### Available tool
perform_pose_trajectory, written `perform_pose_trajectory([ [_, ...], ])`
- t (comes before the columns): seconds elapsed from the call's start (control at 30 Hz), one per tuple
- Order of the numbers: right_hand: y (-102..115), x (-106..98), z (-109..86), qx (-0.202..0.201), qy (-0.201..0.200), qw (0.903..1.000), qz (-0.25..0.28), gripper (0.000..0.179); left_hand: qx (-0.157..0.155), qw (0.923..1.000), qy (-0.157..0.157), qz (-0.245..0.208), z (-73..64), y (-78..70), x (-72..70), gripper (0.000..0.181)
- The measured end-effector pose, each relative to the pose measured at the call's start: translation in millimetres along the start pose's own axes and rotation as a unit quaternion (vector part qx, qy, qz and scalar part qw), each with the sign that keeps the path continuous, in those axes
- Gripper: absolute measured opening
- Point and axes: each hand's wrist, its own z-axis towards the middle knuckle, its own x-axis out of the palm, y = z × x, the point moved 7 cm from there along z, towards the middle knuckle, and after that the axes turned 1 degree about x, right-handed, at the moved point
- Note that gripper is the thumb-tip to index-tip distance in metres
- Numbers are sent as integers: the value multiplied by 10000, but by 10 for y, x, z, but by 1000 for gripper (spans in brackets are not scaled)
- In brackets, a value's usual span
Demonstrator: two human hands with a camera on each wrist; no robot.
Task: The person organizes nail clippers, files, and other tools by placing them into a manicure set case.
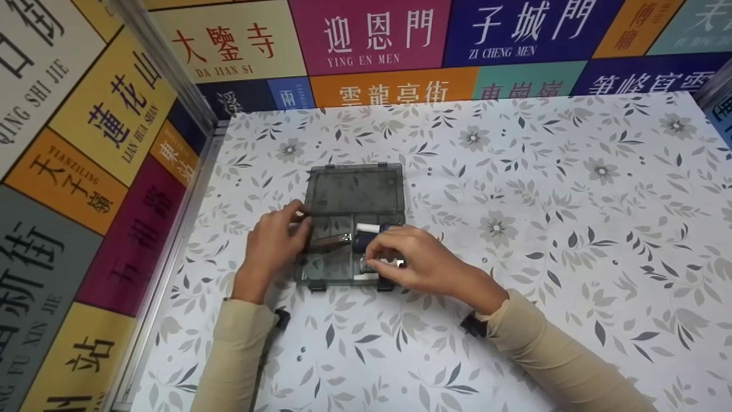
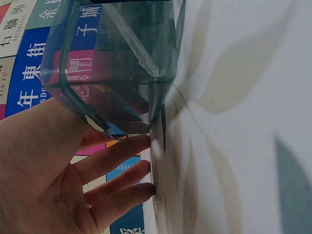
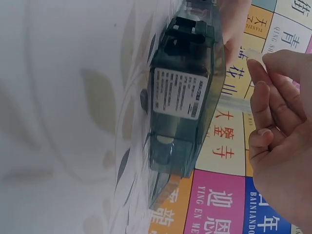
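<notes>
A smoky, see-through compartment box (image 1: 324, 272) lies on the table with its lid (image 1: 355, 189) folded back. At its left wall rests my left hand (image 1: 271, 243), its thumb and forefinger near the hinge corner. The left wrist view shows the other fingers extended beside the box (image 2: 122, 87), tips by the tabletop. Over the right compartments, my right hand (image 1: 420, 260) pinches a small translucent piece (image 3: 253, 54) between thumb and fingertip; its kind is unclear. What looks like a nail clipper (image 1: 331, 241) lies in the left part. A dark blue item (image 1: 362, 242) and a white one (image 1: 368, 228) sit to its right.
A white tablecloth (image 1: 549, 171) with grey leaves and flowers covers the table. Printed panels (image 1: 372, 34) with large characters stand behind it and on the left (image 1: 114, 120). A white label (image 3: 179, 92) is stuck on the box's front.
</notes>
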Motion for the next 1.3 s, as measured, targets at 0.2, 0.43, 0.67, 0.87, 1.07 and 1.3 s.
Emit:
perform_pose_trajectory([
  [0.2,-23,48,105,300,-77,9991,-303,5,28,10000,-41,-11,-9,-10,-8,16],
  [0.43,-42,138,183,436,84,9987,-263,4,-14,10000,-65,-26,-17,-13,-15,15],
  [0.67,-47,280,221,437,199,9985,-256,5,-11,9999,-122,-67,-16,-5,-16,14],
  [0.87,-48,369,245,502,462,9973,-272,6,8,9999,-153,-49,-18,-13,-19,14],
  [1.07,-43,389,242,482,573,9966,-350,6,-5,9999,-124,16,-13,-14,-14,14],
  [1.3,-19,392,238,326,582,9973,-294,8,11,9999,-104,23,-17,-24,-20,15],
])
